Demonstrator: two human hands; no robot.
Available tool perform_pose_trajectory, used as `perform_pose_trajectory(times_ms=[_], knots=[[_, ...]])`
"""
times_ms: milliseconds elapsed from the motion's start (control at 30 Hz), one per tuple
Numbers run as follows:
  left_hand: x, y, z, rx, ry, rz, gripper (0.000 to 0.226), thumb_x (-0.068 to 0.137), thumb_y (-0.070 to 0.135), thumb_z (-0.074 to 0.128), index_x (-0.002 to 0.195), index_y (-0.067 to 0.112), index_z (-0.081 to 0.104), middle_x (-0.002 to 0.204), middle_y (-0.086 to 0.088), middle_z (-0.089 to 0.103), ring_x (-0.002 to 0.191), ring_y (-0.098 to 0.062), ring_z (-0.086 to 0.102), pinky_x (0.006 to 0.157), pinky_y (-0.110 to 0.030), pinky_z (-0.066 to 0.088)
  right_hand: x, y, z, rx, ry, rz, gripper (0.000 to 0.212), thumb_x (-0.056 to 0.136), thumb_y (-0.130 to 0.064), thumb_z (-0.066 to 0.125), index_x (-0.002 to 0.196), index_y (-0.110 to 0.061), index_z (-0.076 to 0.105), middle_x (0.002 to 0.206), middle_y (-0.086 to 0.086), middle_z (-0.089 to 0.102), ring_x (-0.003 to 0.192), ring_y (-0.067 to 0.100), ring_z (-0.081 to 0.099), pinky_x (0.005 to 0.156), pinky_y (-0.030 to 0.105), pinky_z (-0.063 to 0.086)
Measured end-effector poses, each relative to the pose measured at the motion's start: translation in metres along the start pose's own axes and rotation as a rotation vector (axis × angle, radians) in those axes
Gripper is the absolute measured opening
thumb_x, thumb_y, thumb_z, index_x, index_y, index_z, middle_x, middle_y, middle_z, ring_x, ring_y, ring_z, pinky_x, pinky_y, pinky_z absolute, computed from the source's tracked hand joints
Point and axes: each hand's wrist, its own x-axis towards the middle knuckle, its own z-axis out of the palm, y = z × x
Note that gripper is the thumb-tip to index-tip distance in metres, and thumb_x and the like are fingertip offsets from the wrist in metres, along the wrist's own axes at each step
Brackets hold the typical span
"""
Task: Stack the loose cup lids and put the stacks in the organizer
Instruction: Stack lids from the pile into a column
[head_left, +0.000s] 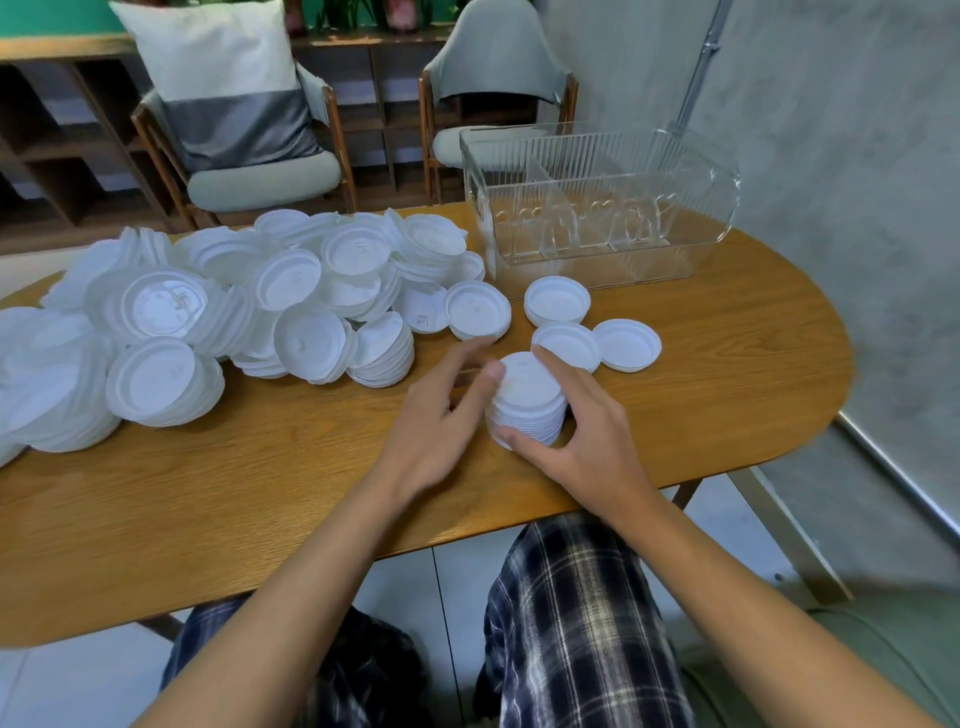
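White plastic cup-lid stack (527, 400) stands on the oval wooden counter (260, 493). The right hand (587, 441) is clamped round it, and the left hand (441, 415), fingers loose and apart, touches its rim with the thumb. A heap of loose white lids (208, 322) lies at ten o'clock, and the clear ribbed plastic organizer (597, 156) at one o'clock.

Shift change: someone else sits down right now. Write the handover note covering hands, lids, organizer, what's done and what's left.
Right hand grips the stack on the table, thumb near its base, a finger at its top.
Left hand is open, thumb touching the stack's top edge; its fingers are blurred.
Organizer stands at the table's far right; no lids show in it.
Done: one stack built; the pile on the left holds some part-stacks.
Left: stack the loose lids between stack and organizer, then the pile, and load every stack.
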Motion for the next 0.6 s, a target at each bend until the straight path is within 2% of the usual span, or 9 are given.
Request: perform_pose_trajectory(times_ms=[100,200,300,400,500,600], knots=[[0.006,-0.005,0.003,0.101,0.103,0.082,0.029,0.107,0.027,0.053,0.132,0.024,0.067,0.124,0.016,0.07,0.117,0.0,0.062,0.091,-0.014,0.047,-0.011,0.006,-0.017,0.0,0.015,0.025,0.086,0.082,-0.047,0.086,0.155,-0.026,0.045,0.146,-0.013,0.054,0.138,-0.004,0.046,0.113,0.015,0.038],[0.019,-0.01,0.013,0.296,0.097,0.239,0.032,0.1,0.005,0.06,0.128,0.018,0.07,0.123,0.008,0.071,0.114,-0.002,0.062,0.094,-0.021,0.052,-0.016,0.014,-0.034,-0.01,0.037,0.047,0.084,0.082,-0.043,0.087,0.154,-0.024,0.047,0.148,-0.012,0.054,0.14,-0.002,0.045,0.114,0.017,0.038],[0.033,-0.016,0.027,0.439,0.032,0.374,0.034,0.097,0.005,0.065,0.129,0.016,0.07,0.128,0.002,0.068,0.122,-0.012,0.061,0.103,-0.034,0.051,-0.016,0.023,-0.049,-0.047,0.066,0.058,0.083,0.082,-0.04,0.088,0.153,-0.021,0.048,0.146,-0.01,0.055,0.136,-0.01,0.044,0.109,0.01,0.036],[0.045,-0.021,0.04,0.57,-0.025,0.481,0.035,0.096,0.012,0.072,0.132,0.012,0.07,0.136,-0.004,0.065,0.128,-0.022,0.059,0.107,-0.039,0.049,-0.013,0.032,-0.06,-0.08,0.067,0.077,0.082,0.083,-0.041,0.086,0.153,-0.022,0.047,0.144,-0.011,0.055,0.132,-0.012,0.044,0.106,0.006,0.034],[0.057,-0.025,0.05,0.662,-0.062,0.576,0.032,0.096,0.015,0.074,0.127,0.012,0.072,0.135,-0.005,0.068,0.126,-0.028,0.061,0.103,-0.043,0.048,-0.009,0.041,-0.067,-0.099,0.083,0.091,0.08,0.083,-0.04,0.086,0.152,-0.023,0.048,0.14,-0.008,0.057,0.131,0.0,0.049,0.106,0.012,0.039],[0.062,-0.024,0.053,0.702,-0.014,0.618,0.017,0.095,0.013,0.075,0.112,0.013,0.077,0.119,-0.003,0.074,0.112,-0.027,0.068,0.095,-0.043,0.049,-0.004,0.046,-0.071,-0.111,0.101,0.106,0.08,0.081,-0.039,0.086,0.15,-0.024,0.049,0.136,-0.008,0.058,0.128,0.003,0.051,0.103,0.009,0.038]])
